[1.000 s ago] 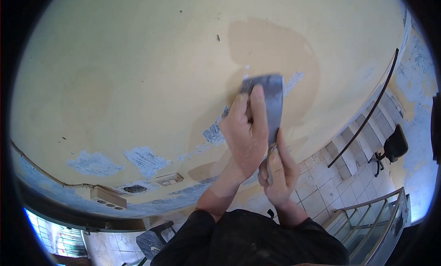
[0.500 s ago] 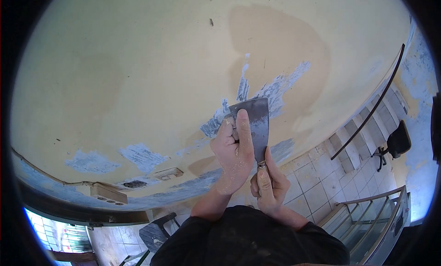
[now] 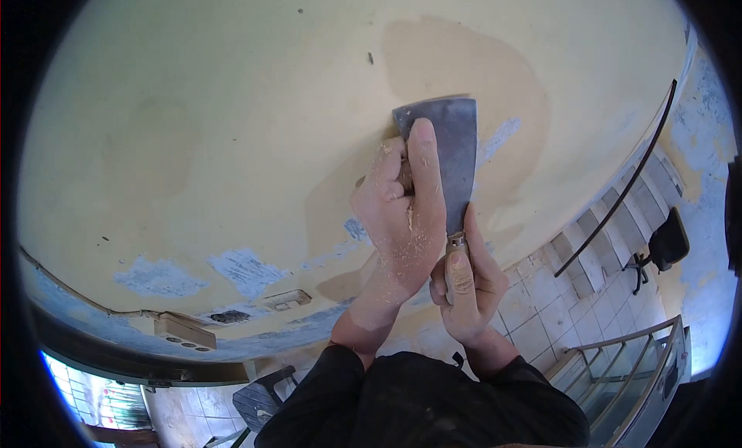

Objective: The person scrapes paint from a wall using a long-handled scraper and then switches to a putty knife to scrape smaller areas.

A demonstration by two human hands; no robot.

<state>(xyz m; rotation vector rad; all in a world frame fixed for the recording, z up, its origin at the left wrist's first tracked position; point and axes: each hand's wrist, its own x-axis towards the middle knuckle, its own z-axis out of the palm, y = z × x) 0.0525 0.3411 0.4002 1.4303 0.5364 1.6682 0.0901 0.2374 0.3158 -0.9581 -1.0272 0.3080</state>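
Observation:
A wide metal scraper [image 3: 457,158] lies with its blade against or just in front of the yellowish wall [image 3: 255,100], over a darker damp-looking patch [image 3: 471,54]. My right hand [image 3: 470,289] is closed around its handle, thumb on top, near the metal collar. My left hand [image 3: 406,208], dusted with pale flakes, grips the blade's left side with the thumb flat on its face and the other fingers curled. Part of a bluish-grey bare patch [image 3: 501,139] shows right of the blade; the rest is hidden behind blade and hands.
Lower left on the wall are more scraped patches [image 3: 246,272], a socket box [image 3: 185,330] with a cable and a recessed opening [image 3: 287,299]. At right are steps [image 3: 580,251] with a dark rail [image 3: 618,197], an office chair [image 3: 668,239] and a glass-paned frame [image 3: 626,371]. A dark stool [image 3: 259,402] stands below.
Both hands and the scraper have moved up the wall and slightly right. The blade now covers an area above the bare patches. The grip looks the same.

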